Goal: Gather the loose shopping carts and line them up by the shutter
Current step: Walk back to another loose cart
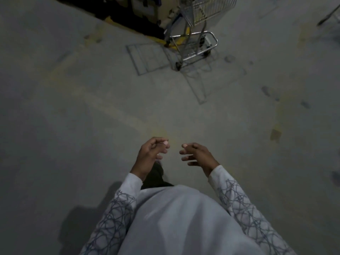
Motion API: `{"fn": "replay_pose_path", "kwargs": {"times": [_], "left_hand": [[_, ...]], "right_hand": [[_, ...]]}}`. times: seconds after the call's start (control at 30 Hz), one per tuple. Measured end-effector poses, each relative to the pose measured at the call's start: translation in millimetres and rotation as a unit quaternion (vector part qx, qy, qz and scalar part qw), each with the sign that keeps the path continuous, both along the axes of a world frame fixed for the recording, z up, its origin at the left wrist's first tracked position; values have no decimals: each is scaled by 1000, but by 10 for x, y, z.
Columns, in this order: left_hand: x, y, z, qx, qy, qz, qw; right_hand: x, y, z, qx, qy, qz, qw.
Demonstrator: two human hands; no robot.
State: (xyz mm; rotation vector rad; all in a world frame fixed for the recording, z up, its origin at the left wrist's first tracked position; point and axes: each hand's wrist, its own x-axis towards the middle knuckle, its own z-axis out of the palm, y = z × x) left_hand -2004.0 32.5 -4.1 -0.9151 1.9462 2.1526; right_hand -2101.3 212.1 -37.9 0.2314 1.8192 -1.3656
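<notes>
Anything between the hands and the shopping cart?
Head view: from left hand and right hand up to the shopping cart, only concrete floor, crossed by the cart's wire shadow.

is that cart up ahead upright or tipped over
Upright: the shopping cart stands on its wheels, basket above the lower frame.

Pale garment (176, 218), white sleeves (239, 205) with line pattern.

We take this for a shop's parking or loading area, dimly lit: bare, stained concrete floor (73, 111), faded yellow painted lines (110, 109), and a wire shopping cart (193, 35) at upper centre of frame.
</notes>
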Motion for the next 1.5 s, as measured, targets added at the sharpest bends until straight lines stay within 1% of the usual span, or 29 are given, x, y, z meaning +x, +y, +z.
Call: {"fn": "replay_pose_path", "kwargs": {"times": [0.1, 0.17, 0.27, 0.33, 0.43, 0.5, 0.6, 0.7, 0.77, 0.87, 0.93, 1.0, 1.07, 1.13, 1.2, 1.27, 1.33, 1.4, 1.47, 1.5], "left_hand": [[-721, -688, -16, -7, -30, -20, 999], [-1232, -1161, 74, -14, -34, -24, 999], [-1966, -1762, 197, -21, -39, -22, 999], [-2435, -2074, 225, -26, -37, -31, 998], [-3124, -2474, 111, -25, -47, -42, 998], [-3540, -2684, -33, -19, -58, -43, 997], [-4221, -2918, -229, -7, -69, -43, 997], [-4941, -3107, -253, 1, -75, -56, 996], [-5473, -3287, -153, -3, -66, -62, 996], [-6256, -3607, 183, -12, -24, -51, 998], [-6758, -3864, 526, -25, 33, -49, 998], [-7204, -4153, 868, -45, 99, -49, 993], [-7631, -4468, 1098, -54, 157, -59, 984], [-8068, -4803, 1114, -64, 192, -73, 977], [-8584, -5115, 987, -82, 189, -87, 975], [-9115, -5423, 787, -93, 166, -105, 976], [-9591, -5731, 606, -126, 155, -143, 969], [-10044, -6034, 540, -180, 164, -196, 950], [-10478, -6345, 534, -255, 177, -251, 917], [-10718, -6482, 548, -301, 196, -276, 891]], "right_hand": [[-858, -594, 237, 12, 38, -22, 999], [-1439, -959, 610, -1, 85, -45, 995], [-2142, -1390, 1329, -89, 132, -77, 984], [-2517, -1608, 1743, -144, 185, -79, 969], [-3059, -1934, 2059, -179, 246, -72, 950], [-3447, -2144, 2050, -178, 260, -62, 947], [-4173, -2449, 1828, -162, 257, -80, 949], [-4935, -2767, 1420, -123, 225, -110, 960], [-5515, -3018, 1063, -93, 194, -122, 969], [-6286, -3410, 618, -36, 153, -122, 980], [-6746, -3704, 535, -9, 131, -101, 986], [-7149, -4011, 592, -3, 136, -58, 989], [-7533, -4359, 700, -24, 152, -14, 988], [-7906, -4733, 781, -56, 175, 10, 983], [-8274, -5131, 838, -85, 209, 10, 974], [-8638, -5518, 870, -87, 256, -4, 963], [-8947, -5858, 928, -40, 324, -17, 945], [-9233, -6148, 1015, 20, 392, -25, 920], [-9477, -6335, 1061, 66, 456, -34, 887], [-9580, -6394, 1068, 86, 485, -44, 869]]}}
